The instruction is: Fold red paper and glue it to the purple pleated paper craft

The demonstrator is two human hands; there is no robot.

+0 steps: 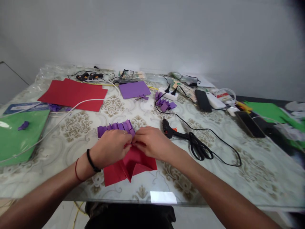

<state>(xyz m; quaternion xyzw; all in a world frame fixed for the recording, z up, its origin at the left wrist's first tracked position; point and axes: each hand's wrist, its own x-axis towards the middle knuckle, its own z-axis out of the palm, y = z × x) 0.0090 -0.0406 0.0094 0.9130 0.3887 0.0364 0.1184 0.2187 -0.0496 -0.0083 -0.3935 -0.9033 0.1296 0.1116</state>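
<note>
Folded red paper (140, 162) lies near the table's front edge, with creased flaps toward me. Over its far edge my left hand (114, 144) and my right hand (151, 141) meet, fingertips pinched close together. A pleated purple paper strip (115, 126) runs from behind my left hand to where the fingers meet. My left hand is closed on this strip. The fingers of my right hand are closed at the join of purple and red; exactly what they pinch is hidden. To the right of my right hand lies a black glue gun (175, 130) with its cord.
Red sheets (76, 93), a purple sheet (134, 89) and green sheets (21, 133) lie farther back and left. A power strip (168, 93) stands behind another pleated purple piece (165, 103). Phones (250, 124) and cables lie right. A white cable (69, 113) crosses the left side.
</note>
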